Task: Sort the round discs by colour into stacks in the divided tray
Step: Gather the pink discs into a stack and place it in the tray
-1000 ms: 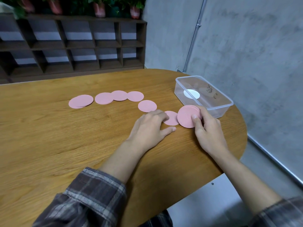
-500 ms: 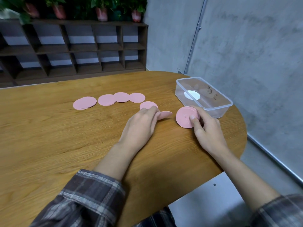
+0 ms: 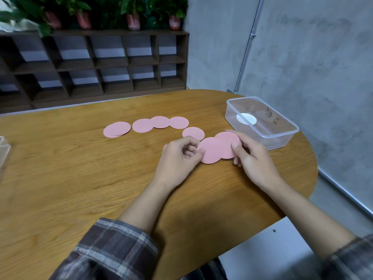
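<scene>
My left hand (image 3: 178, 156) pinches a single pink disc (image 3: 210, 150) by its left edge, lifted and overlapping a stack of pink discs (image 3: 229, 143) that my right hand (image 3: 252, 158) grips from the right side. Several more pink discs lie in a loose row on the table, from a doubled one (image 3: 117, 129) at the left through an overlapping group (image 3: 160, 122) to a lone disc (image 3: 193, 133) just behind my left hand. A clear plastic tray (image 3: 282, 136) stands at the right, holding one white disc (image 3: 246, 118).
The wooden table (image 3: 80, 178) ends in a rounded edge right of the tray and close under my right wrist. A clear object (image 3: 4, 150) pokes in at the left edge. Dark shelving with potted plants stands behind the table.
My left hand picked a pink disc off the table and brought it right, against the stack in my right hand. The stack has stayed in my right hand beside the tray.
</scene>
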A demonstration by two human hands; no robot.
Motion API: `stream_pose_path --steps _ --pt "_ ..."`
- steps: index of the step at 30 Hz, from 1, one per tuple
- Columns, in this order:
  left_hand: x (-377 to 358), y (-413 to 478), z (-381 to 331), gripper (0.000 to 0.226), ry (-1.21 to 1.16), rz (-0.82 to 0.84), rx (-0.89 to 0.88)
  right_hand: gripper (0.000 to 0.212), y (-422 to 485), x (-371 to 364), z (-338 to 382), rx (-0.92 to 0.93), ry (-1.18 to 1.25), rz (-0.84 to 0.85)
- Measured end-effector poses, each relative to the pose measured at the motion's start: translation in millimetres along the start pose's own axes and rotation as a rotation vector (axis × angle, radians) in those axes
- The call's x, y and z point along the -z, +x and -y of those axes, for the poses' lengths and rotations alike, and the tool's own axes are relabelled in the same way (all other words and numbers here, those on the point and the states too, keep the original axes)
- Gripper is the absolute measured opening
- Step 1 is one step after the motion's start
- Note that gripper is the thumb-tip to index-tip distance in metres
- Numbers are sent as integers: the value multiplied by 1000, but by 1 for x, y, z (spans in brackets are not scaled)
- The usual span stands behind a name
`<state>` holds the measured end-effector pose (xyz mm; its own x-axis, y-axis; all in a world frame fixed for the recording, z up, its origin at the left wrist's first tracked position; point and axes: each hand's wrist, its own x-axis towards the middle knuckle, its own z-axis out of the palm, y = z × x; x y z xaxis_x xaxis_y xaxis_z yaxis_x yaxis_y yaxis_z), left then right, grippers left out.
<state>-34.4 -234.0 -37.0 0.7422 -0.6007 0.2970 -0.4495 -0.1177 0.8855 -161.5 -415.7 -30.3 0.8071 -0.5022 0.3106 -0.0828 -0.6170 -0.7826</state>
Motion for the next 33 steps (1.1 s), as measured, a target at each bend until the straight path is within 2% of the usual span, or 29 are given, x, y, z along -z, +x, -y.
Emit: stream_pose_path --steps 9,15,20,25,28,33 --pt "2 9 9 8 -26 -130 116 37 16 -32 12 10 113 85" --pt "4 12 8 7 50 -188 72 32 22 -38 15 107 -109 133" --pt "5 23 15 37 437 -124 -102 28 38 -36 8 111 -168 100" --pt "7 28 21 59 712 173 -113 29 50 -37 -4 14 -74 -43" --pt "8 27 22 57 686 131 -70 28 49 -39 -6 -13 -43 -88" --pt "13 23 16 45 624 28 -27 28 43 -38 -3 8 -69 -58"
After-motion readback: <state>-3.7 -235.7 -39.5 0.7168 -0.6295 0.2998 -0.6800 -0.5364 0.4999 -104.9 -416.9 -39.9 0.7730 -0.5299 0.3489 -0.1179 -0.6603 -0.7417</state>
